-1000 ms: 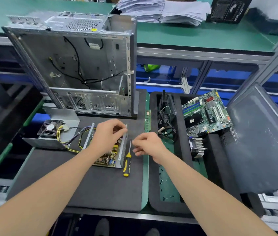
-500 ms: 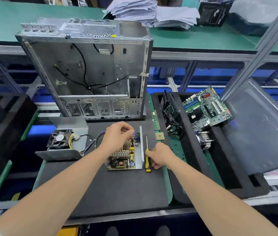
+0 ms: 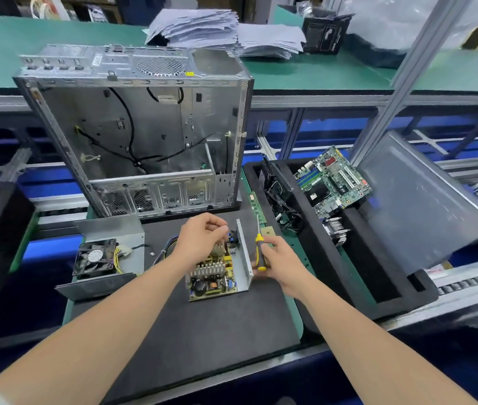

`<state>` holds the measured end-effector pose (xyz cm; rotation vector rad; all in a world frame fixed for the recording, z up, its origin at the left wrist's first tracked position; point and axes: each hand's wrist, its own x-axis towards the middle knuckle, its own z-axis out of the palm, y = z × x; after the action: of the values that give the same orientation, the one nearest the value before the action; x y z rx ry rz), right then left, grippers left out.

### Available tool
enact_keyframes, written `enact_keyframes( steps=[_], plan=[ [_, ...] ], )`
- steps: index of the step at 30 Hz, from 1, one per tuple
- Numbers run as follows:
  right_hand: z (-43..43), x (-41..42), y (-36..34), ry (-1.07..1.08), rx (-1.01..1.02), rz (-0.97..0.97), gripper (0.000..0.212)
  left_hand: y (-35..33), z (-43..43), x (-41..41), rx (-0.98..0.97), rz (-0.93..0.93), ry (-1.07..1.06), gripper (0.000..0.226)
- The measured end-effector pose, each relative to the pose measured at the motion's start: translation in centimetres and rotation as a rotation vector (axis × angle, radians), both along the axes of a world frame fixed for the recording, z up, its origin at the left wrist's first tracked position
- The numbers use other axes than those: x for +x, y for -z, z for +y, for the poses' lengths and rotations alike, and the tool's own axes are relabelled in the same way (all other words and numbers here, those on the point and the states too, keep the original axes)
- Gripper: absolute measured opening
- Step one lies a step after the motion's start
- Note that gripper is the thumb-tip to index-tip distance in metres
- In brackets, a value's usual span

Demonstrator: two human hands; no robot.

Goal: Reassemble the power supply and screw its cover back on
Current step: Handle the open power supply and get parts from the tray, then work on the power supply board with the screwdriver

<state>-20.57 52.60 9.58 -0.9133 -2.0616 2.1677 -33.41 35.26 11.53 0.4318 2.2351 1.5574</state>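
The open power supply (image 3: 217, 273) lies on a black foam mat (image 3: 191, 323), its circuit board and heatsink bare and a metal side wall standing on its right. My left hand (image 3: 202, 238) rests over the board's far end, fingertips pinched together; what they pinch is too small to tell. My right hand (image 3: 278, 258) grips a yellow and black screwdriver (image 3: 260, 252) just right of that wall, shaft pointing away from me. The power supply cover (image 3: 106, 258), with a black fan and yellow wires, lies to the left.
An empty computer case (image 3: 144, 135) stands upright behind the mat. A black foam tray (image 3: 348, 258) on the right holds a motherboard (image 3: 331, 179), cables and a heatsink. A grey side panel (image 3: 424, 200) leans at far right. Paper stacks (image 3: 217, 30) lie on the back bench.
My right hand moved from beside the lying screwdriver, closed on its handle and lifted it off the mat. My left hand stayed over the board. The camera view shifted.
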Motion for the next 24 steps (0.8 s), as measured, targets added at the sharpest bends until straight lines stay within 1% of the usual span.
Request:
enact_keyframes(
  steps=[2,5,9,11,16,19,24],
  plan=[
    [0.5,-0.1,-1.3,0.046,0.051,0.09,0.019,0.1,0.1,-0.4,0.06,-0.045,-0.015,0.007],
    [1.2,-0.7,-3.6,-0.027,0.194,0.169,0.028,0.1,0.2,-1.1,0.216,-0.168,-0.028,0.008],
    [1.1,-1.3,-5.8,-0.142,0.468,0.168,0.031,-0.2,0.1,-1.5,0.407,-0.317,-0.022,0.011],
    [0.9,-1.4,-6.3,-0.165,0.552,0.158,0.03,-0.2,-0.1,-1.6,0.477,-0.369,-0.021,0.015],
    [1.1,-1.7,-6.3,-0.159,0.61,0.188,0.031,-0.1,-0.5,-1.8,0.594,-0.441,-0.038,0.016],
    [1.2,-2.0,-6.4,-0.181,0.655,0.198,0.03,0.0,-0.7,-1.9,0.631,-0.459,-0.051,0.018],
    [1.4,-2.7,-6.7,-0.232,0.74,0.223,0.029,0.0,-0.9,-2.2,0.673,-0.485,-0.092,0.015]
  ],
)
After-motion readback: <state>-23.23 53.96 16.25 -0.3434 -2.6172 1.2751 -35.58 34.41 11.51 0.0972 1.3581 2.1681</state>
